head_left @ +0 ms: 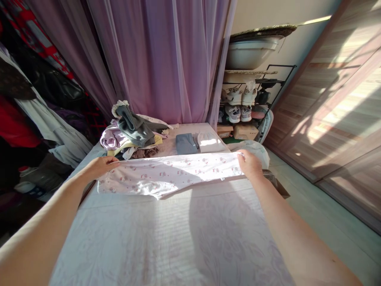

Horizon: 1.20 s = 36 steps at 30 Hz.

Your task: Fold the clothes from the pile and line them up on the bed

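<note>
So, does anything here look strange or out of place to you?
The crumpled heap of lilac, yellow and dark grey clothes looks untidy beside the neatly folded grey piece and white piece.

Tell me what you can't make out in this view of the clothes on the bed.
In the head view:
The floral cloth, held by the left hand and right hand: folded over itself, so its full shape is hidden.
The clothes pile: lower layers hidden by the grey garment on top.
The white basin: inside hidden by the woven cover.
The hanging clothes: lost in shadow, and cut off by the left edge.
</note>
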Available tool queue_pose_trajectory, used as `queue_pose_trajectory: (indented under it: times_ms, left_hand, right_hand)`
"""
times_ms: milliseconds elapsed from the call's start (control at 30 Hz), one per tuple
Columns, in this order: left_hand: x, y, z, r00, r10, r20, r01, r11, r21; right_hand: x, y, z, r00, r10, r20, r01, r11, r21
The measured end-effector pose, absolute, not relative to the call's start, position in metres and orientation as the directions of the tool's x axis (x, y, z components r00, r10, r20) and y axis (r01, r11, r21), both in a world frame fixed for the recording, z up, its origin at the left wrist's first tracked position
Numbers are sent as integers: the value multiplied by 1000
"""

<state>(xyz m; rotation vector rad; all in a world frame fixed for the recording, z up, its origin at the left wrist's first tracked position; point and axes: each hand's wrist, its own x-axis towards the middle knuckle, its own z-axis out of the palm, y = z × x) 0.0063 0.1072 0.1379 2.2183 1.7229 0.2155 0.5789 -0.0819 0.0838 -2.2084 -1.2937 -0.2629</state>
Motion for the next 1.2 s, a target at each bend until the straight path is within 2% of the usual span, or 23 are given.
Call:
queue_pose_trajectory:
  times_ms: [100,200,267,333,400,433,500,600,700,767,933,1067,1133,1200]
  left_hand:
    - [21,113,137,239,966,-101,951,-212,225]
    - [36,114,128,209,974,-88,968,-193,157]
    - [45,111,117,220,975,19,966,-221,134]
    - [56,104,102,276,937,215,948,-302,97]
    - [71,88,85,363,853,374,909,-412,57]
    - [80,77,76,400,823,402,885,-461,62]
    - [101,50,60,489,784,381,815,-567,121]
    - [130,12,43,607,747,271,711,-663,235]
    - [146,-9,36,624,751,216,695,-659,286]
    - [147,-13,34,618,755,217,697,-655,293]
    - [141,-17,31,585,769,257,722,-638,267]
    - [140,-22,28,589,753,294,704,-656,271]
    - [139,-23,27,610,720,331,691,-688,222]
    - [138,-25,26,622,683,383,698,-705,124]
  right_hand:
    - [579,-61,76,527,767,366,844,-421,-332]
    - [578,-47,63,530,794,298,840,-442,-315]
    - [578,-40,56,546,796,263,827,-462,-320]
    - [578,-35,50,588,773,239,796,-500,-343]
    - [577,-34,45,635,729,256,759,-529,-379]
    - [575,-35,43,644,707,291,754,-524,-396]
    - [565,-41,37,587,700,406,801,-432,-414]
    - [534,-58,26,332,776,536,914,-125,-385]
    - [494,-74,15,126,855,503,927,79,-366]
    - [473,-81,10,23,886,463,926,155,-344]
    - [461,-82,6,-8,923,384,939,139,-314]
    - [465,-80,1,28,919,393,952,96,-292]
    - [464,-79,-1,41,913,407,955,84,-286]
    - [462,-79,-2,47,910,411,956,78,-282]
